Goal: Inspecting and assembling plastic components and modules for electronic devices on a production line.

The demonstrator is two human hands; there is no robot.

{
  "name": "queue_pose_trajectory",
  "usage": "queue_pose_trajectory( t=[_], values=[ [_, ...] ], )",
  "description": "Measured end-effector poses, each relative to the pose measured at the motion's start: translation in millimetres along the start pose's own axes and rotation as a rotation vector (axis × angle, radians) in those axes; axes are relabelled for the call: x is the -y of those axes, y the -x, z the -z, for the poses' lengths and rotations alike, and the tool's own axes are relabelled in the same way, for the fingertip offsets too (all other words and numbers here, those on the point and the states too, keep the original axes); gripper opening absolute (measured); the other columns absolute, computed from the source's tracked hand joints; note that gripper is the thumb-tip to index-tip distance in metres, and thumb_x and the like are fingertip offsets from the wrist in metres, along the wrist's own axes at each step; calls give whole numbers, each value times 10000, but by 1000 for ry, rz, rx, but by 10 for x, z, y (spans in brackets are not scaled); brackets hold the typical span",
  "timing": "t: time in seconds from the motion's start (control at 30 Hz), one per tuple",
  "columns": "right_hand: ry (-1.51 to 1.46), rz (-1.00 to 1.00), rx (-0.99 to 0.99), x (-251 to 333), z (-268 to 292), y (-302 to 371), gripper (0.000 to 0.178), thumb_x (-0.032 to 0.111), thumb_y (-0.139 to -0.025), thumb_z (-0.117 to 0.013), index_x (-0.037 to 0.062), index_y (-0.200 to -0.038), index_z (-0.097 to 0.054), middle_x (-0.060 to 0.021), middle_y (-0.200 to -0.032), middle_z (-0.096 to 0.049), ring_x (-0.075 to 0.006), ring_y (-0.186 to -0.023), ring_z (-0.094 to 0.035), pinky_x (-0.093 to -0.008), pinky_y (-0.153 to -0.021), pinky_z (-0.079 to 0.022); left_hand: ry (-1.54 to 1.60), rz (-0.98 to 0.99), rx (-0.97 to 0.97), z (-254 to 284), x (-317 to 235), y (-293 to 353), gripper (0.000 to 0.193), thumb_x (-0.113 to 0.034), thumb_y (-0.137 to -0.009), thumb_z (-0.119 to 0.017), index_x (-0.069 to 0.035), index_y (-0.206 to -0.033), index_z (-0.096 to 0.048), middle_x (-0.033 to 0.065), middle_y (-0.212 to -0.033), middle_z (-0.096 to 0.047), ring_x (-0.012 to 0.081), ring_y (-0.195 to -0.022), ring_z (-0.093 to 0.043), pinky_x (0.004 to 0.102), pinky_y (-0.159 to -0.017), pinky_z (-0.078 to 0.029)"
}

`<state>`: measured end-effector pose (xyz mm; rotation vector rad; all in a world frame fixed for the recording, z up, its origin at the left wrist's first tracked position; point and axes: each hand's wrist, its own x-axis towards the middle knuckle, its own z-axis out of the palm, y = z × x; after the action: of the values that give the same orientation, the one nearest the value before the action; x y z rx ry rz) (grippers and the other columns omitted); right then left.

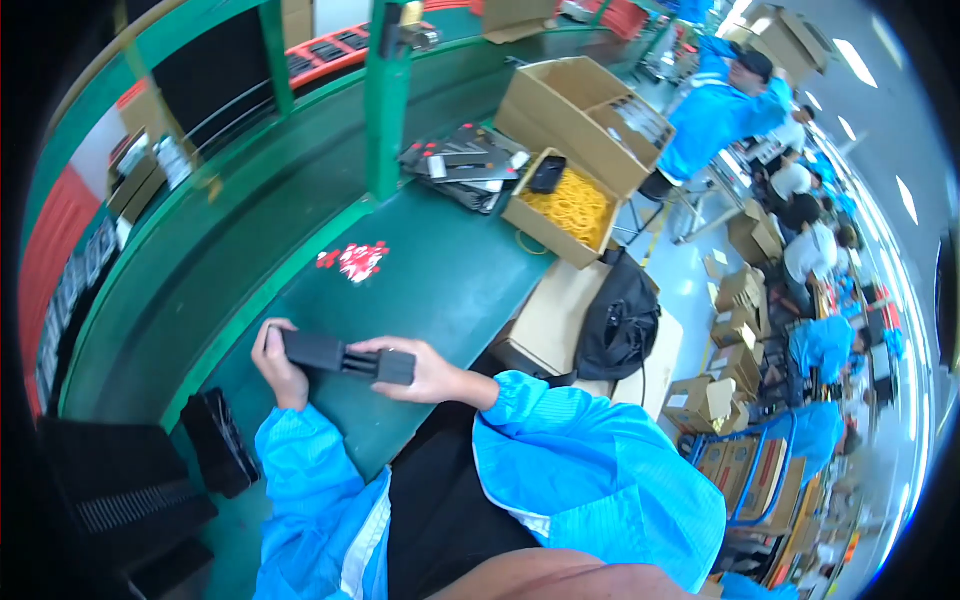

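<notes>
Your left hand (282, 370) is closed around one end of a black, blocky object (313, 350); your right hand (430, 374) grips its other end, fingers along the far side. The object is held between your hands, above the green bench (455, 265). Dark, narrow bars show midway along it (whether it is one piece or two, you cannot tell from this view). Near your left wrist, a black bundle (217, 440) lies on the bench. Beyond your hands, a small heap of red-and-white pieces (360, 262) sits near the green rail. Farther along: a pile of dark flat parts (465, 170), then a cardboard tray (548, 232) of yellow bands (575, 205), a black item (547, 174) resting on them. Right of the bench, a black bag (622, 318) rests on cardboard.
</notes>
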<state>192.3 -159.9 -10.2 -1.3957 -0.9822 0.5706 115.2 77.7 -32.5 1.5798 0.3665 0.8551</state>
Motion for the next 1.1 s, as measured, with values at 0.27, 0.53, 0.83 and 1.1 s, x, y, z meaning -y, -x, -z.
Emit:
queue_pose_trajectory(
  t=[0.27, 0.53, 0.83, 1.1],
  values=[
    [-100, -27, 35, 85, 54, -1, 662, 54, -845, -798, 22, -1460, -556, -128, -1439, -620, -213, -1307, -606, -364, -1114, -475, 26, 9, -16, -64, -81, -33, 458, -398, -1025, -464, -3, -833, -594, 29, -784, -557, 132, -754, -514, 314, -684, -374],
    [-929, 16, -1, 365, 801, -711, 530, 282, -1043, -620, 73, -1505, -464, -138, -1279, -662, -262, -1216, -629, -393, -1037, -505, 39, 28, -4, -47, -61, -46, 427, -381, -1004, -497, -2, -844, -611, 38, -803, -589, 131, -773, -537, 303, -710, -401],
    [290, 829, 701, 1934, -667, -813, 231, 193, -921, -675, 26, -1077, -710, -106, -880, -691, -283, -784, -660, -419, -695, -510, 49, 45, -20, -91, -117, 14, 394, -370, -988, -535, -10, -867, -639, 40, -809, -620, 131, -788, -567, 304, -717, -431],
    [410, -11, -45, 808, 194, 349, 620, 160, -788, -822, -12, -1356, -642, -187, -1290, -671, -313, -1147, -657, -402, -1006, -504, 63, 61, 5, -153, -194, -41, 515, -479, -977, -513, 1, -833, -632, 53, -782, -613, 147, -773, -576, 313, -716, -433]
  ],
)
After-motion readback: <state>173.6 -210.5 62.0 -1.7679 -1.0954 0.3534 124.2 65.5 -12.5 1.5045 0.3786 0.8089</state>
